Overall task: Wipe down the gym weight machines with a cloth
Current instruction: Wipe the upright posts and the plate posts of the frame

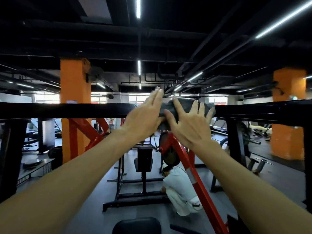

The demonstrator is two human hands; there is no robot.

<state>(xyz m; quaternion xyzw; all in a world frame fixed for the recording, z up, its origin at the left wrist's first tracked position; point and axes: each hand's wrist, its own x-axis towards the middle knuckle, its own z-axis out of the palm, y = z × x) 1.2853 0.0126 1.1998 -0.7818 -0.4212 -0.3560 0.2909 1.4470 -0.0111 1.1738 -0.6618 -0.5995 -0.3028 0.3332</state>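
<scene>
A dark grey cloth (pixel 184 104) lies draped over the black top crossbar (pixel 67 109) of a weight machine, at head height in the middle of the view. My right hand (pixel 189 122) presses flat on the cloth with its fingers spread wide. My left hand (pixel 145 115) lies just beside it with straight fingers together, touching the cloth's left edge and the bar. Both arms reach up and forward.
Below the bar are a red lever arm (pixel 194 169) with a weight plate, a black padded seat (pixel 144 159) and a crouching person in white (pixel 179 191). Orange pillars (pixel 75 92) stand left and right. A black seat pad (pixel 136 225) is nearest.
</scene>
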